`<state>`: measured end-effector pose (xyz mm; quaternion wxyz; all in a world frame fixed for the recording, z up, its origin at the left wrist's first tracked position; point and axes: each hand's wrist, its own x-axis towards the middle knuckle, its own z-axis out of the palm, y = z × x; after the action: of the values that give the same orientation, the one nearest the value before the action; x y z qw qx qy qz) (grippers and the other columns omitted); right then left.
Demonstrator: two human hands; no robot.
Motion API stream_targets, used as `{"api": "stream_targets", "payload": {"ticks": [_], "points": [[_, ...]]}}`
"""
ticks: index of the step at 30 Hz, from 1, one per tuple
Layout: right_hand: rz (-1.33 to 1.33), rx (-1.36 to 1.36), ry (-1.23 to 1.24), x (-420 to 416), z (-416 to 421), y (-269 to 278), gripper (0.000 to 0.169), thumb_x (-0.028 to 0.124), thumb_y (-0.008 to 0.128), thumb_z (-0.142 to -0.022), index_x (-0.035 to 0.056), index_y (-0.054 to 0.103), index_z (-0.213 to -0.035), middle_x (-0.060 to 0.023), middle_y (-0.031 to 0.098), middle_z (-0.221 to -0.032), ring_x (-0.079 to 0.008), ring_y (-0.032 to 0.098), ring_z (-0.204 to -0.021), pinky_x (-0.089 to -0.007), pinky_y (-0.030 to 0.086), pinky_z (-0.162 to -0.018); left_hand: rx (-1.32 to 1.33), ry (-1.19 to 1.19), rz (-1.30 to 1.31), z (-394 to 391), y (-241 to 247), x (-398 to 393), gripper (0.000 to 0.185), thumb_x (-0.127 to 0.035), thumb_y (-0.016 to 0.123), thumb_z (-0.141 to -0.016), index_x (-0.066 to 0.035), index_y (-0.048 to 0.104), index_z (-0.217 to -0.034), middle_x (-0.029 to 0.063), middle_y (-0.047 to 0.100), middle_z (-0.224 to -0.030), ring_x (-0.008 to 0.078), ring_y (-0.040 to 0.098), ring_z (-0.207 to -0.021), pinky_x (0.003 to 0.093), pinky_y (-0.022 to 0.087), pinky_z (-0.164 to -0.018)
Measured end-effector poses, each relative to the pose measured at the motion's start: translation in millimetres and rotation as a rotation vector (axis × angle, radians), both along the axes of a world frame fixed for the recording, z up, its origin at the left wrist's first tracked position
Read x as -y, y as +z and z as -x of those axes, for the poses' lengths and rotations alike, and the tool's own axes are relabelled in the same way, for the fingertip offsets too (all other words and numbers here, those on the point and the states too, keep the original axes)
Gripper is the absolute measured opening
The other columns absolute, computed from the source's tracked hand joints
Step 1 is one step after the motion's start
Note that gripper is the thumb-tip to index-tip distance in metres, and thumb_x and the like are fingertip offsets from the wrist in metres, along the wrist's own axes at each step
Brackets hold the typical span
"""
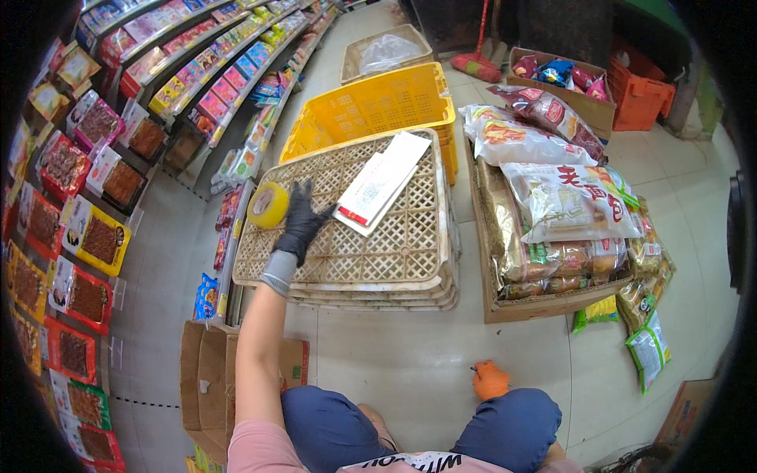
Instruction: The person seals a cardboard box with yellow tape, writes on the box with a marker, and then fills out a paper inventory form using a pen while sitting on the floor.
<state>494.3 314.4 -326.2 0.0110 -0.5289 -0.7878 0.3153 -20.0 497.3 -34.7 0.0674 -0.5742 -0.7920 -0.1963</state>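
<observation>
My left hand (300, 223), in a black glove with a grey cuff, rests spread on the lattice top of an upturned off-white plastic crate (378, 263). A roll of yellow packing tape (268, 205) sits just left of its fingers. Its thumb reaches the edge of a stack of white printed slips (384, 182) with a red band, lying at a slant on the crate. Low by my right knee, my right hand (491, 380), in an orange glove, is closed around a thin dark-tipped pen (473, 369); most of the pen is hidden.
Yellow crates (369, 112) and a beige bin (387, 53) stand behind. At right, a cardboard box (491, 284) overflows with bagged bread (573, 201); packets lie beside it. Store shelves (195, 88) line the left. An open carton (207, 378) is by my left arm.
</observation>
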Motion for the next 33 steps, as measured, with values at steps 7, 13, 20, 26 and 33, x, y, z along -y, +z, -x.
{"api": "stream_targets", "payload": {"ticks": [7,13,20,26,33], "points": [[-0.004,-0.039,0.037,1.0,0.1,9.9,0.020,0.021,0.053,-0.085,0.0119,0.064,-0.100,-0.0114,0.061,-0.103,-0.0347,0.064,-0.088,-0.0486,0.052,-0.073,0.203,-0.008,0.383,-87.5,-9.9,-25.5,0.139,-0.065,0.080,-0.058,-0.006,-0.003,-0.153,0.0320,0.022,-0.149,0.0440,0.023,-0.139,0.0437,0.027,-0.110],[0.060,-0.087,-0.013,8.1,-1.7,7.4,0.023,0.019,0.053,-0.085,0.0133,0.064,-0.104,-0.0100,0.060,-0.101,-0.0330,0.062,-0.088,-0.0462,0.051,-0.074,0.235,-0.182,0.404,-110.3,18.9,-31.5,0.131,-0.057,0.084,-0.059,-0.003,0.008,-0.152,0.0258,0.032,-0.147,0.0386,0.031,-0.137,0.0418,0.028,-0.112],[0.185,0.016,-0.022,-2.9,-36.9,-1.4,0.023,0.020,0.052,-0.086,0.0114,0.065,-0.104,-0.0125,0.061,-0.102,-0.0344,0.063,-0.089,-0.0455,0.052,-0.076,0.257,-0.554,0.578,-33.3,4.8,1.8,0.143,-0.046,0.093,-0.047,-0.005,0.005,-0.153,0.0201,0.013,-0.157,0.0316,0.014,-0.145,0.0392,0.016,-0.117],[-0.180,0.010,-0.534,-8.5,-156.6,33.3,0.020,0.017,0.050,-0.088,0.0092,0.065,-0.098,-0.0158,0.064,-0.098,-0.0386,0.065,-0.083,-0.0506,0.052,-0.070,0.124,-0.595,0.626,-26.5,10.5,21.3,0.150,-0.037,0.094,-0.042,-0.006,-0.001,-0.153,0.0170,0.001,-0.160,0.0305,-0.001,-0.148,0.0393,0.007,-0.119],[-0.220,-0.055,-1.178,-113.3,-307.9,41.5,0.028,0.032,0.055,-0.087,0.0047,0.064,-0.089,-0.0143,0.067,-0.087,-0.0337,0.064,-0.083,-0.0432,0.050,-0.069,-0.034,-0.607,-0.112,-100.6,15.7,23.3,0.095,-0.013,0.069,-0.074,-0.003,0.015,-0.152,0.0165,0.017,-0.158,0.0289,0.013,-0.146,0.0384,0.006,-0.119]]}}
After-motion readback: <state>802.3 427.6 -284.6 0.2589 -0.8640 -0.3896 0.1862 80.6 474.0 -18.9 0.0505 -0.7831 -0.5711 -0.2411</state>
